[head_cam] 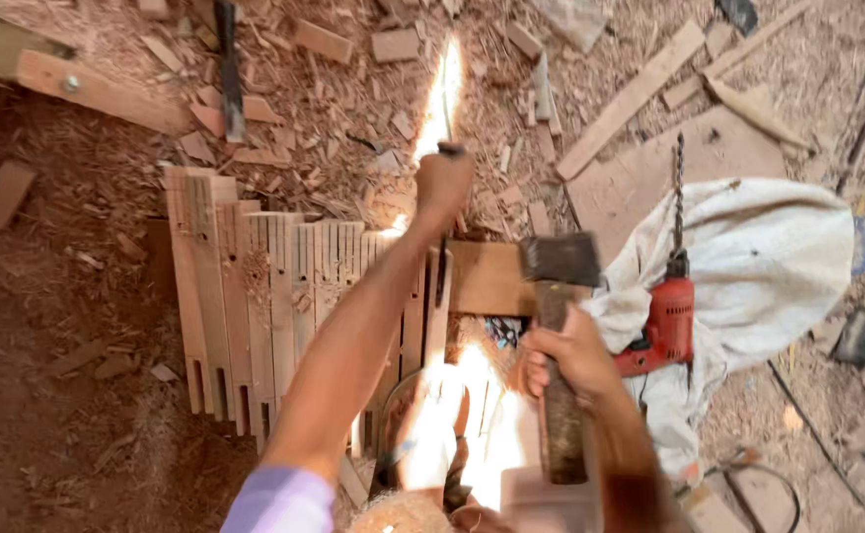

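Note:
My left hand [444, 183] is stretched forward and closed in a fist around a thin tool [450, 149]. Only the tool's dark end shows above the fist. The fist sits at the far edge of a row of notched wooden slats [255, 286] laid side by side on the ground. My right hand [565, 355] grips the wooden handle of a hammer [561, 259]. The hammer's dark metal head is raised over a flat wooden block [487, 278], to the right of my left arm.
A red power drill [667, 321] with a long bit lies on a white sack [778, 257] at the right. Planks [630, 99] and offcuts lie among wood shavings on the dirt floor. A black cable [817, 434] runs at the lower right. Bright sun patches glare near my body.

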`<state>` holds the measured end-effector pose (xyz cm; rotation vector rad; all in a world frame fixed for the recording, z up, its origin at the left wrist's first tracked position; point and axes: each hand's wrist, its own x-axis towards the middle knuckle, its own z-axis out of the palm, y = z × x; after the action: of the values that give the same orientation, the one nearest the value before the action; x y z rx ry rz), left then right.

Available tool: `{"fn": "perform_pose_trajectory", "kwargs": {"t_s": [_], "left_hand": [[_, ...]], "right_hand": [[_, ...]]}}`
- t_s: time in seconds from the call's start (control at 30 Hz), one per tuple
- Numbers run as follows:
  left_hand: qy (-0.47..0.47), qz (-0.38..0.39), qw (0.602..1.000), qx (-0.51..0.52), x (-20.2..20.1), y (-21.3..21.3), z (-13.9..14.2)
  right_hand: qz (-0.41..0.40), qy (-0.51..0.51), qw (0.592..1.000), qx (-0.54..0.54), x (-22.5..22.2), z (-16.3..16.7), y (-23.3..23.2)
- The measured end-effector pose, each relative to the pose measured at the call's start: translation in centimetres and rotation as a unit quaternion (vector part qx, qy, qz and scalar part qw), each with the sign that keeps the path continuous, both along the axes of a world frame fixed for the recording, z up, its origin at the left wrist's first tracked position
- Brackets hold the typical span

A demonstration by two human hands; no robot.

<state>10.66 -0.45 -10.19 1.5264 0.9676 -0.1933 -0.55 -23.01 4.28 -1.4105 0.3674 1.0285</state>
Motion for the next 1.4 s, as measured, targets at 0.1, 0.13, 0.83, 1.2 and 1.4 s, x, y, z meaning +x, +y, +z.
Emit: {"fn": "perform_pose_trajectory", "kwargs": {"t_s": [0.1, 0.13, 0.83, 1.2, 1.4], "left_hand": [[0.049, 0.059, 0.996, 0.038, 1.1, 0.6, 0.2], [0.030, 0.069, 0.997, 0.030, 0.9, 0.7, 0.3], [-0.506, 0.080, 0.844, 0.157, -12.0, 0.2, 22.2], [-0.452, 0.085, 0.885, 0.076, -18.7, -3.2, 11.8], [-0.462, 0.078, 0.883, 0.029, -18.9, -3.1, 11.5]], "right_hand": [[-0.066, 0.075, 0.995, 0.002, -4.0, -5.4, -0.5], [-0.077, 0.104, 0.992, -0.002, -5.0, -7.1, -0.5], [-0.046, 0.053, 0.998, 0.010, -6.7, -10.4, 0.2], [-0.019, -0.027, 0.999, 0.036, -7.3, -4.1, -2.0], [0.007, -0.102, 0.995, -0.007, -6.4, 2.2, -0.9]]}}
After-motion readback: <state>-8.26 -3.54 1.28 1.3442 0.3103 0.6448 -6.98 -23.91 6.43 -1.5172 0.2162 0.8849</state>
